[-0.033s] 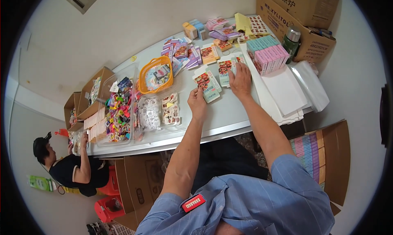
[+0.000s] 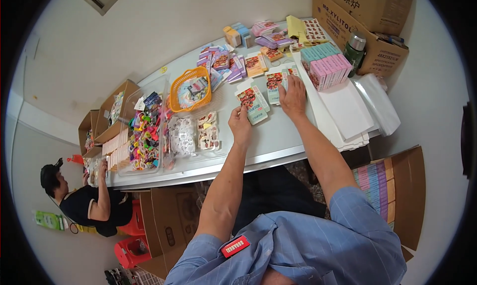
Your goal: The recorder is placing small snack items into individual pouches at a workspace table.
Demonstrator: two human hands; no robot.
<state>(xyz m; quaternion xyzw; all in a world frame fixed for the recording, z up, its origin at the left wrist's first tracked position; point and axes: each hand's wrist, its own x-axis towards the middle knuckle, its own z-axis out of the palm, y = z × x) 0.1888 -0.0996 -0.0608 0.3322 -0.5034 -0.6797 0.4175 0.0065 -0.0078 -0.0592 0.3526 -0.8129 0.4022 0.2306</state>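
Observation:
My left hand (image 2: 240,127) pinches the lower left edge of a flat, light green printed carton (image 2: 252,105) with red pictures, its end flaps spread. A second flat carton of the same print (image 2: 275,87) lies to its right on the grey table (image 2: 273,136). My right hand (image 2: 293,97) rests over that carton's right side, fingers stretched out and thumb on its face. Part of another similar carton shows beyond the right fingers. Just past the cartons are orange cards (image 2: 254,65) and a loose spread of purple and blue packs (image 2: 221,61).
An orange basket (image 2: 174,97) holds small packets. Left of it, a clear bin (image 2: 149,170) holds colourful small parts. Pink and teal boxes (image 2: 325,69) stand on white sheets at right, by a green flask (image 2: 354,54). A co-worker (image 2: 94,200) sits far left.

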